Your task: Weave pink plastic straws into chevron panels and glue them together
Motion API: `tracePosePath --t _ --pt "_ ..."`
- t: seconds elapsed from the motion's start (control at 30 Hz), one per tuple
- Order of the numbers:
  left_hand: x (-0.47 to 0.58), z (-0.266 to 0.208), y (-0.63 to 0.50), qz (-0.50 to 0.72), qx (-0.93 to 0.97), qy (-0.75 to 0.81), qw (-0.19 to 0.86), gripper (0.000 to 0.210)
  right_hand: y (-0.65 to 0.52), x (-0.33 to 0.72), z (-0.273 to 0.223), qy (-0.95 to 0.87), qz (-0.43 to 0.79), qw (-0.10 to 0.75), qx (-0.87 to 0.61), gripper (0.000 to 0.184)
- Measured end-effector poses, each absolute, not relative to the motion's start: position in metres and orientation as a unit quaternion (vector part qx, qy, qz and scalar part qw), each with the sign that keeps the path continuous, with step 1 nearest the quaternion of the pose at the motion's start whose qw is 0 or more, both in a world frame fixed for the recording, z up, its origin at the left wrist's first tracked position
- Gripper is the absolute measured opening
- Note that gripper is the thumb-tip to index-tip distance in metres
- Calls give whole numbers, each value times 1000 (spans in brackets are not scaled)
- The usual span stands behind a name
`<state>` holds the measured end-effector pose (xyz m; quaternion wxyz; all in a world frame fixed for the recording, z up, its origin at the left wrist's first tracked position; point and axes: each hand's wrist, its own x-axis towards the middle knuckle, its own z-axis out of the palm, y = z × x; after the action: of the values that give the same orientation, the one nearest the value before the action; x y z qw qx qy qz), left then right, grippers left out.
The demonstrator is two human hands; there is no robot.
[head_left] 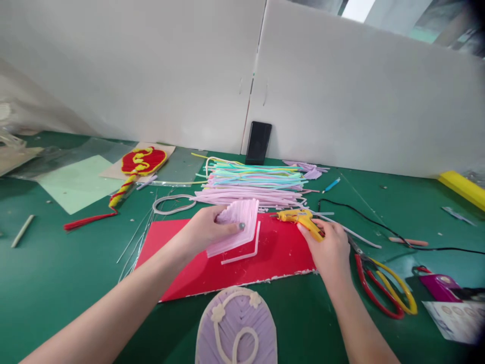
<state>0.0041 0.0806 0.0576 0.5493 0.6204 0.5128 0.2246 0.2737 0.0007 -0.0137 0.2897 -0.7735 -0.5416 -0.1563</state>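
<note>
My left hand (212, 226) grips a pale pink panel (239, 222) built of rows of bent pipe cleaners, thumb on its front. Just below and right of it, a bent pink pipe cleaner (246, 255) lies on a red sheet (182, 273). My right hand (331, 247) is closed around a small yellow hot glue gun (299, 217), whose nozzle points left toward the panel. Nearest me lies a lilac rounded piece (237, 323) with cream trim and small flowers. Behind my hands sits a pile of pastel pipe cleaners (253, 184).
Red-and-yellow-handled scissors (382, 285) lie right of my right hand, near a black cord (379, 221) and a purple object (441, 287). A phone (259, 143) leans on the white partition (151, 76). At left are a red-and-yellow fan-shaped ornament (143, 162) and thin wires (138, 247).
</note>
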Motion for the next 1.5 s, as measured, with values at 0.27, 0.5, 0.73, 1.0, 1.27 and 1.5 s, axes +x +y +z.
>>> tracePosePath --t 0.27,0.5,0.73,1.0,1.27,1.5 --pt "4 59 78 255 584 501 585 39 -14 194 17 -635 88 271 -718 22" --pt "4 60 73 229 505 431 712 40 -10 158 15 -629 66 127 -764 14" --pt "6 67 68 234 521 426 702 40 -8 158 4 -625 97 154 -759 7" --pt "9 71 71 267 613 514 538 35 -3 169 2 -578 238 331 -707 4" --pt "11 60 75 258 615 534 520 38 6 184 8 -427 443 496 -613 25" --pt "10 54 78 247 617 529 528 34 8 186 8 -389 477 528 -585 31"
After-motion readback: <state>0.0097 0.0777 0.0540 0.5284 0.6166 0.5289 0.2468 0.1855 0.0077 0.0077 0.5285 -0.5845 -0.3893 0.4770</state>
